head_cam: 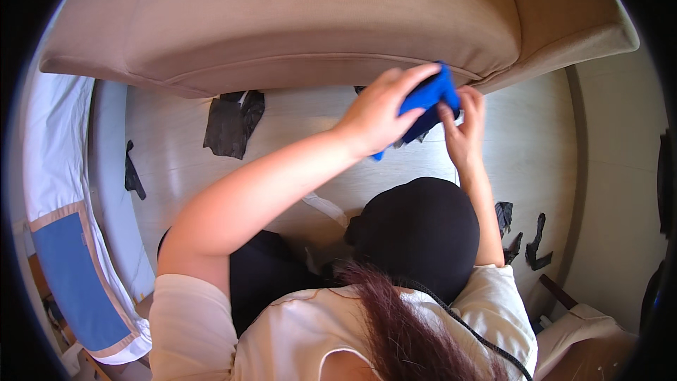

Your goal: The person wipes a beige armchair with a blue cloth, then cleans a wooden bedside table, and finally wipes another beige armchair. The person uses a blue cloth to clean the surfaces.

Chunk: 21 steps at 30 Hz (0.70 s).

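A bright blue folded cloth [435,90], with a darker navy underside, is held between my two hands above the floor in front of the sofa [317,16]. My left hand [385,106] grips it from the left, fingers over the top and thumb along the lower side. At its right edge my right hand [468,124] pinches it between thumb and fingers. Motion blurs the cloth and fingers, and part of its underside is hidden. Beneath the cloth, small dark scraps partly show.
Torn black plastic-like pieces [227,124] lie on the pale floor [174,169], with several more scraps [538,248] at right. A whitish strip [325,207] lies near my black-clad knee [418,233]. White fabric with a blue panel [82,280] stands left; a wall [619,180] bounds the right.
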Available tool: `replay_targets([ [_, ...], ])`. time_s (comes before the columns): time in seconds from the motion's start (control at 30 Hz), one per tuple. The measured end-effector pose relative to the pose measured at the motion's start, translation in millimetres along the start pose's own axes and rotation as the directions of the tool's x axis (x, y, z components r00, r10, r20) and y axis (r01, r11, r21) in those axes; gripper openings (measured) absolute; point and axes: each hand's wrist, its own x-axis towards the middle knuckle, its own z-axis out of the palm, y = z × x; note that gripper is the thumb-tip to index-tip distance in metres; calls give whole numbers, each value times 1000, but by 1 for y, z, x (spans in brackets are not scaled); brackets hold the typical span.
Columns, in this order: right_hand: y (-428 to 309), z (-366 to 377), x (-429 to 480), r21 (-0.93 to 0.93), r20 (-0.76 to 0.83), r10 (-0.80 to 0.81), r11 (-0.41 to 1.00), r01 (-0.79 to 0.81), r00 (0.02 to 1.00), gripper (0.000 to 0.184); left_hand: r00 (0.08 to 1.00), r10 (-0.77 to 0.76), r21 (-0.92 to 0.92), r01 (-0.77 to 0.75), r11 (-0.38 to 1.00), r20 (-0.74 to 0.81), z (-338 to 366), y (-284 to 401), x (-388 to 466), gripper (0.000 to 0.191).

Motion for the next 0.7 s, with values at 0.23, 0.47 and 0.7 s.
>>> replay_targets([
  [0.23,44,20,-12,-340,-225,-520,835,433,824,58,997,78,338,-74,938,3,50,-6,71,32],
  [0.47,102,81,43,-564,92,-749,504,654,656,49,922,213,343,-96,934,-322,12,-59,24,33],
  [0.7,80,88,54,-640,323,-731,298,708,600,49,657,-542,-478,300,825,-524,54,-44,-24,50],
])
